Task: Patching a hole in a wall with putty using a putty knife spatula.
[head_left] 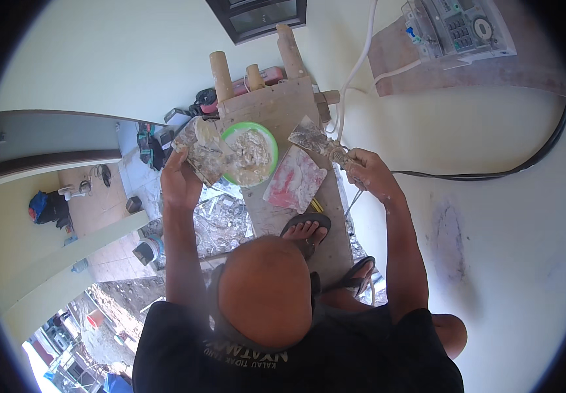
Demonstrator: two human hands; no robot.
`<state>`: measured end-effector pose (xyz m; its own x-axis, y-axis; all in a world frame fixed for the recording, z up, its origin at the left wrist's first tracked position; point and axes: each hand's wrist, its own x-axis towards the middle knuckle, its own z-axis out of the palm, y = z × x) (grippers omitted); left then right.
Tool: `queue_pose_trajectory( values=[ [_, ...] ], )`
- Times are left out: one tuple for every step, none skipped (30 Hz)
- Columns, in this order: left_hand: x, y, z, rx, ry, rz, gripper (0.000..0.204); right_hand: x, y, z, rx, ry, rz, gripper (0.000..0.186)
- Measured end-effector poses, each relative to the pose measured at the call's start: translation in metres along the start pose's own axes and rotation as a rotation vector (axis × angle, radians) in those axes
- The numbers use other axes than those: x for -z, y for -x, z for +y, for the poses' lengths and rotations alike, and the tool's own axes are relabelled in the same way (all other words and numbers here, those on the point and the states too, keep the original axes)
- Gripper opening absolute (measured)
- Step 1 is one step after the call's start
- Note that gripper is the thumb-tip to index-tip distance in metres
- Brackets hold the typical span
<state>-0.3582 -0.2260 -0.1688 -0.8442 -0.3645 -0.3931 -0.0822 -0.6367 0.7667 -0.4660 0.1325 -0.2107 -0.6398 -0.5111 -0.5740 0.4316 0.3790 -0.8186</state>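
Observation:
My left hand [181,183] grips a flat, crusted board [199,162] by its lower edge, with a lump of pale putty [208,133] on top. The board is just left of a bowl with a green rim [272,134], half full of lumpy off-white putty [251,149]. Fingers of my right hand [373,173] wrap around the handle of a putty-caked scraper [308,135], its wide blade pointing up and left near the bowl. Below the blade, a red and white smeared plate [296,181] lies on the plank. Some putty clings to my right wrist.
A wooden plank platform [335,229] carries the bowl and my sandalled foot [306,229]. Wooden posts [220,75] rise at its far end. An electricity meter [460,29] and black cable [492,175] are on the right wall. Rubble [220,219] covers the floor at left.

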Motion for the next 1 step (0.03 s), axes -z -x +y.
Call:
queue_pose_trajectory(
  values=[
    [0.0098,0.0024,-0.0074,-0.021,-0.007,0.068,0.052,-0.0017,-0.0051,0.0033,0.102,0.236,0.074,0.022]
  ],
)
